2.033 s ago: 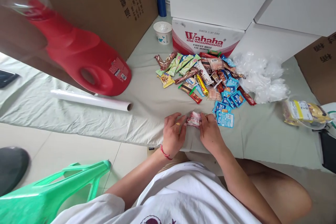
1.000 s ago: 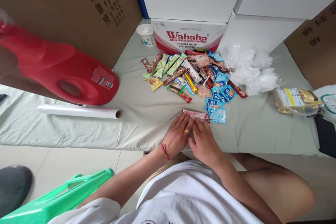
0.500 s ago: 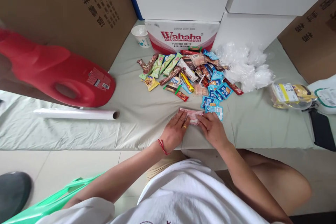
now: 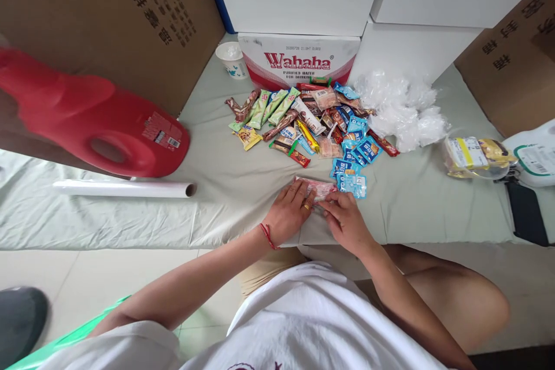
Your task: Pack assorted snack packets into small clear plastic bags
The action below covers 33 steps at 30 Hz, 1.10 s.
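Note:
A flat pink-and-white wrapped packet (image 4: pixel 321 189) lies near the table's front edge, in front of the snack pile. My left hand (image 4: pixel 290 208) rests on its left part, fingers stretched out and lying flat. At its lower right edge, my right hand (image 4: pixel 344 219) has thumb and index finger bent together on the wrapping. Beyond the right fingertips lie several blue snack sachets (image 4: pixel 353 185). The packet's left end is partly hidden under my left fingers.
Behind lies a heap of snack bars (image 4: pixel 303 118), with crumpled clear plastic (image 4: pixel 399 107) to its right. A red detergent bottle (image 4: pixel 99 121), white roll (image 4: pixel 125 188) and paper cup (image 4: pixel 232 60) are on the left. Right: bagged food (image 4: pixel 470 156), black phone (image 4: pixel 526 214). A Wahaba-style "Wahaha" box (image 4: pixel 299 60) stands behind.
My right hand has slid left and nearer me along the packet, uncovering its right end and the blue sachet. My left hand stays on the packet.

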{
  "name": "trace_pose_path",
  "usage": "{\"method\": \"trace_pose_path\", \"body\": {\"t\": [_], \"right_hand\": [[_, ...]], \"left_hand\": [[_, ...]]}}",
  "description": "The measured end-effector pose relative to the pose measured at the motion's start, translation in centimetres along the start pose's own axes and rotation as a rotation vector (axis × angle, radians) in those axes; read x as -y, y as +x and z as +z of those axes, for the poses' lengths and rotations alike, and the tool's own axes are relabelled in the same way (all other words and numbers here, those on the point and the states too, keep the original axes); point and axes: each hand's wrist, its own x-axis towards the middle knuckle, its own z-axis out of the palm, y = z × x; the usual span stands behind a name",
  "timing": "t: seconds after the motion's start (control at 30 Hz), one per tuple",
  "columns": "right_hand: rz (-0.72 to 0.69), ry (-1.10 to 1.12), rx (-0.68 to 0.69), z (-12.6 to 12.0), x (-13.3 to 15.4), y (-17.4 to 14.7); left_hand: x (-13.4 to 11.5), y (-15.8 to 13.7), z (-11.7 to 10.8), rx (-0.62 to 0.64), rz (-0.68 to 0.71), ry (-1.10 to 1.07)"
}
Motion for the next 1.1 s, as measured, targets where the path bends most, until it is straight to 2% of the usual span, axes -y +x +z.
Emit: {"method": "trace_pose_path", "body": {"t": [0.07, 0.23, 0.4, 0.5, 0.6, 0.73, 0.83, 0.9, 1.0, 1.1], "right_hand": [[0.098, 0.255, -0.086, -0.9, -0.6, -0.9], [0.449, 0.887, -0.335, -3.2, -2.0, -3.1], [0.580, 1.075, -0.458, -4.5, -2.6, -4.4], [0.603, 1.108, -0.471, -4.5, -2.7, -4.7], [0.628, 1.123, -0.422, -3.9, -2.5, -4.3], [0.672, 1.220, -0.290, -2.4, -1.3, -2.9], [0.618, 1.355, -0.264, -1.3, -0.1, -1.6], [0.594, 1.422, -0.337, -1.0, 0.4, -0.9], [0.619, 1.439, -0.466, -0.9, 0.5, -0.5], [0.680, 1.413, -0.496, -1.0, -0.1, -1.0]], "left_hand": [[1.0, 0.6, -0.7, 0.045, 0.041, 0.010], [3.0, 1.9, -1.6, 0.152, 0.163, 0.012], [3.3, 3.2, -2.2, 0.197, 0.125, -0.026], [3.5, 4.5, -3.5, 0.247, -0.046, -0.212], [2.9, 5.5, -4.8, 0.267, -0.310, -0.654], [-0.3, 6.2, -5.2, 0.286, -0.634, -1.409], [-3.6, 6.2, -4.3, 0.255, -0.836, -1.770], [-5.3, 6.3, -3.4, 0.207, -0.924, -1.893], [-7.2, 6.4, -2.3, 0.153, -0.930, -1.920], [-8.3, 6.7, -1.3, 0.205, -0.925, -1.875]]}}
